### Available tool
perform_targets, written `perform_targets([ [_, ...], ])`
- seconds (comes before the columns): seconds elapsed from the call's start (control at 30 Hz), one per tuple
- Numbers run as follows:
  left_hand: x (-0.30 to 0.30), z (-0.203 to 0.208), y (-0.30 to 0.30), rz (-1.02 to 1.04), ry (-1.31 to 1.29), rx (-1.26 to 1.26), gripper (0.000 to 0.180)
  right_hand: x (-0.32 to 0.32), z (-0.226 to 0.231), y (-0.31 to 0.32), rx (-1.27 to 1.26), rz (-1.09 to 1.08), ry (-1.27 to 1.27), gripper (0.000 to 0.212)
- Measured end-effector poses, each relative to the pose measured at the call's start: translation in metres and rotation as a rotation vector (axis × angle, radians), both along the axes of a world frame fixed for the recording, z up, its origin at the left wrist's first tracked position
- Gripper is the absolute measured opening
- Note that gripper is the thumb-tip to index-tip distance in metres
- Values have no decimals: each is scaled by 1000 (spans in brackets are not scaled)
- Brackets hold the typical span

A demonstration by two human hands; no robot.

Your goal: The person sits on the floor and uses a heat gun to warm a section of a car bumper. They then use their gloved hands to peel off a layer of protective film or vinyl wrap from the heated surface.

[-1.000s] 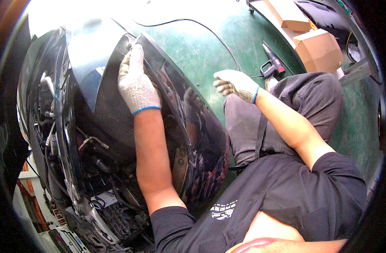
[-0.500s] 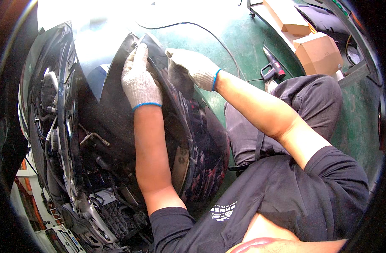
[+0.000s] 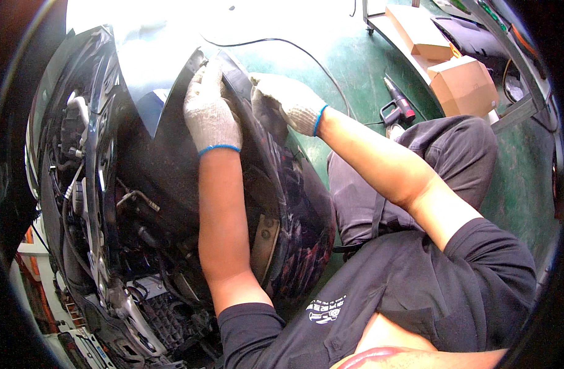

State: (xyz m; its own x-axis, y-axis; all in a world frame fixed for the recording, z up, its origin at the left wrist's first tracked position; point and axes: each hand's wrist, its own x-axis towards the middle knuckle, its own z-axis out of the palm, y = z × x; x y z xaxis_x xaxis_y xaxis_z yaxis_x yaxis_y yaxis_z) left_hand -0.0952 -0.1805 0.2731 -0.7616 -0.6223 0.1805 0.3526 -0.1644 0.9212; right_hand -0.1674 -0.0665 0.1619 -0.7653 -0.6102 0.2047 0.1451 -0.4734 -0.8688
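Note:
A dark, curved car body panel (image 3: 306, 203), which looks like a bumper cover, stands at the front of a car. My left hand (image 3: 213, 114), in a white knit glove with a blue cuff, reaches along its inner side. Its fingers are closed at the panel's far upper corner, beside a small bracket (image 3: 199, 60); what they pinch is hidden. My right hand (image 3: 291, 101), gloved alike, is on the outer side of the same panel edge (image 3: 234, 77). Its fingers are curled together toward the panel, and whatever lies in them does not show.
Engine bay parts (image 3: 152, 295) lie exposed at the lower left. A heat gun (image 3: 399, 104) rests on the green floor (image 3: 356, 74), near a black cable (image 3: 294, 44). Cardboard boxes (image 3: 463, 86) sit on a wheeled rack (image 3: 519, 111) at the upper right. My bent leg (image 3: 448, 147) is beside the panel.
The view has shifted slightly, so the car and both hands appear a little further right. Both hands keep their places at the panel edge.

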Motion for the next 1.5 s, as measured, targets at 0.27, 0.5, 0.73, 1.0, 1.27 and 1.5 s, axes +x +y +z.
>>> perform_targets([
  [0.27,-3,-3,-1,-14,-13,31,28,-2,-3,-2,70,-36,78,44],
  [0.5,2,4,2,-59,-41,-3,31,-8,-7,-2,34,33,23,39],
  [0.73,7,0,1,5,-69,-141,33,-6,-6,-2,29,82,-58,45],
  [1.0,0,-14,-16,40,-46,-233,32,2,3,4,116,-39,138,45],
  [1.27,7,1,-3,55,-132,-344,34,-3,-4,1,-1,70,-44,47],
  [1.5,8,-1,-3,6,-104,-227,31,-5,-2,5,181,-16,267,46],
])
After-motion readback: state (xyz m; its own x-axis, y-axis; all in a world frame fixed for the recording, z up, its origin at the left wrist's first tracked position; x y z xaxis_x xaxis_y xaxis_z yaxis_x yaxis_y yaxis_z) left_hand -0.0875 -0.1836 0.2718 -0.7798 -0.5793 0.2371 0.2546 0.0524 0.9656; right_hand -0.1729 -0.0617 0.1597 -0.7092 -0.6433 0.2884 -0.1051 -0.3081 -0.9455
